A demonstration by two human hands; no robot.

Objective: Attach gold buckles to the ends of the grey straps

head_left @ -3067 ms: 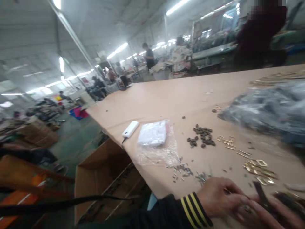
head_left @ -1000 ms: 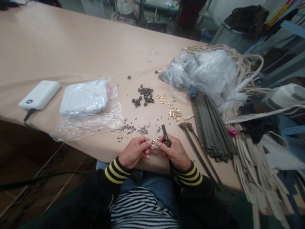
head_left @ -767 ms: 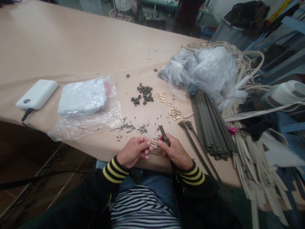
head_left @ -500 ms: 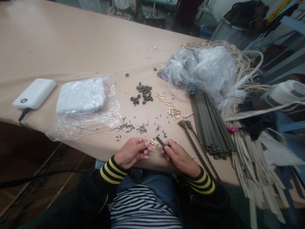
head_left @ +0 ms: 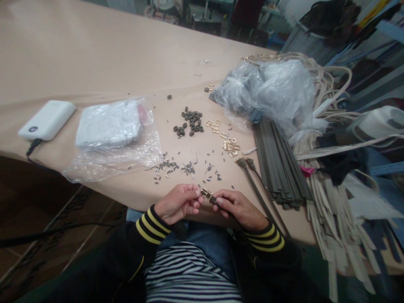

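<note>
My left hand pinches the left end of a small gold buckle above the table's front edge. A dark olive strap lies across the buckle's frame, its end apparently passed through it. My right hand has thumb and fingers closed on that strap just right of the buckle. Beyond my hands lie many short dark pieces, loose olive loops and several gold buckles. Two straps with buckles fitted at their ends rest right of my right hand.
On the right is a bundle of olive straps, with pale straps hanging over the edge. Behind it sits a clear plastic bag. A wrapped white packet and a white power bank with a cable are at left.
The strap in my right hand has come left and met the buckle; its end now overlaps the frame. My left hand has shifted slightly right, still pinching the buckle.
</note>
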